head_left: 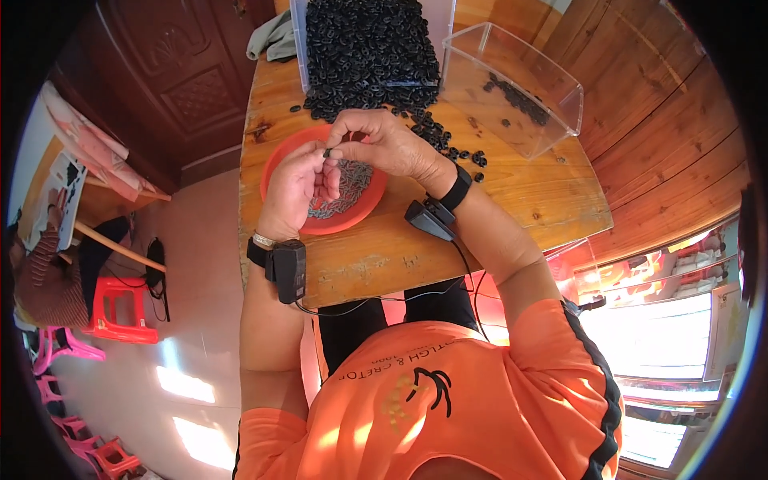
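Over a round orange-red bowl, my two hands meet at the fingertips. My left hand pinches a small black piece between thumb and fingers, its other fingers curled. From the right, my right hand is closed in a pinch against the same spot; whatever its fingertips hold is too small to make out. Beneath the hands, the bowl contains many small grey metal pieces, shaped like short pins or screws. Loose black oval pieces with holes lie just beyond my right hand.
At the table's back, a clear bin spills a heap of black pieces. A clear plastic box with a few black pieces stands right, by the wooden wall. Grey cloth lies back left. Another person sits far left, near a red stool.
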Motion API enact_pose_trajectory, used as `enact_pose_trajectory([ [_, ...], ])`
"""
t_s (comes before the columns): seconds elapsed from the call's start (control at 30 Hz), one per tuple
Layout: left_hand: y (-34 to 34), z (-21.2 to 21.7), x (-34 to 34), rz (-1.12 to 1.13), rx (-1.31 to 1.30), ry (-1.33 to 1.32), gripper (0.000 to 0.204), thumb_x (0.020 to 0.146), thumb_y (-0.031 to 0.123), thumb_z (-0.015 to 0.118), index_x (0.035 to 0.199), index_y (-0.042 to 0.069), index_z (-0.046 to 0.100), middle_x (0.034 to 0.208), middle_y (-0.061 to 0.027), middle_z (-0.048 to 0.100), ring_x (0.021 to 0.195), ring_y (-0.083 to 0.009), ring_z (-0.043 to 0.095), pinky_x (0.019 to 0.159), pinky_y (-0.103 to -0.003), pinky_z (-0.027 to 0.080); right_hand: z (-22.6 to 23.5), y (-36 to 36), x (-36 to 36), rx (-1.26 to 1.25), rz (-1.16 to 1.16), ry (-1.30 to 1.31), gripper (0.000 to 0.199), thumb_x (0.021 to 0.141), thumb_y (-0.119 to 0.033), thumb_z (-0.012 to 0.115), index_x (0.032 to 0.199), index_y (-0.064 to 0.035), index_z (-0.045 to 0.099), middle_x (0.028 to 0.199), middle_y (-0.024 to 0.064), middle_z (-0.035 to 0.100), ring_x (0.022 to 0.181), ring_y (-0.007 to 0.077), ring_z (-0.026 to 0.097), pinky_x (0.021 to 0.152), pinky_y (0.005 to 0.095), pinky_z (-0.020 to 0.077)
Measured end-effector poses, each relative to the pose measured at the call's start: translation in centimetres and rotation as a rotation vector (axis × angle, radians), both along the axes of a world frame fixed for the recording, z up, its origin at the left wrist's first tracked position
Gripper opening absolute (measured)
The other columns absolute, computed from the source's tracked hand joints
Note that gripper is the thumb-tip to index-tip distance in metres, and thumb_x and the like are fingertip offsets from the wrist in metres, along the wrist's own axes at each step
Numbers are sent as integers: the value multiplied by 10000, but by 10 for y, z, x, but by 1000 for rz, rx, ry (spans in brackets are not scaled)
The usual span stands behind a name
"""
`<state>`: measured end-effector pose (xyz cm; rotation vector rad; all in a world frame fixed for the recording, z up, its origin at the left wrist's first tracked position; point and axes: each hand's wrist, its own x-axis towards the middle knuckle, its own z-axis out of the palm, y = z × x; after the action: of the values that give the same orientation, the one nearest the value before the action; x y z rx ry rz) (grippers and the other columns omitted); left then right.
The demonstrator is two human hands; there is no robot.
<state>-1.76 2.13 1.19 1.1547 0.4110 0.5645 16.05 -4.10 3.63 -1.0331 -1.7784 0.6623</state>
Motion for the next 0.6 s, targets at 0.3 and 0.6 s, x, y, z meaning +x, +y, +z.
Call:
enact_pose_trajectory([
  [0.3,4,-7,4,165,21,-24,127,888,171,462,826,74,517,636,1,514,526,-94,475,493,-214,375,-3,-4,-3,-48,-81,-35,126,830,-106,661,940,-44,662,819,14,629,760,82,564,682,240,463],
  [0.6,-1,-11,11,307,351,161,93,883,117,475,829,49,509,640,-4,503,551,-71,461,506,-208,380,-20,6,-7,-357,-170,177,138,844,-126,643,869,9,629,764,2,621,707,56,554,654,212,472],
])
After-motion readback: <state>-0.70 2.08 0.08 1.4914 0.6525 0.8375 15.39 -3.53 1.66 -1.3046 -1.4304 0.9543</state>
